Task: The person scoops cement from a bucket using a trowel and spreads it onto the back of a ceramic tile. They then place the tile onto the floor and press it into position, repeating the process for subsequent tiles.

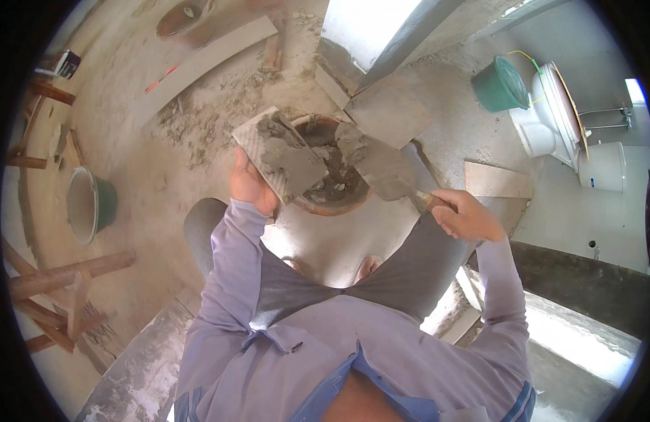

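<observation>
My left hand point(252, 184) grips the near left side of a tile point(249, 136). The tile is tilted, and grey mortar point(286, 158) covers much of its upturned ribbed face. In my right hand point(467, 216) is the handle of a trowel point(391, 174), whose blade carries a lump of wet mortar toward its tip. Between and beneath the two stands a round clay-coloured basin point(330, 209) with more mortar inside. Tile and blade each hide part of its rim.
A green bucket point(498, 86) stands by a white toilet point(552, 126) at the right. Another bucket point(93, 204) and wooden trestles point(75, 278) are on the left. A long board point(212, 62) and mortar crumbs point(198, 133) lie beyond the basin. Loose tiles point(497, 180) lie right.
</observation>
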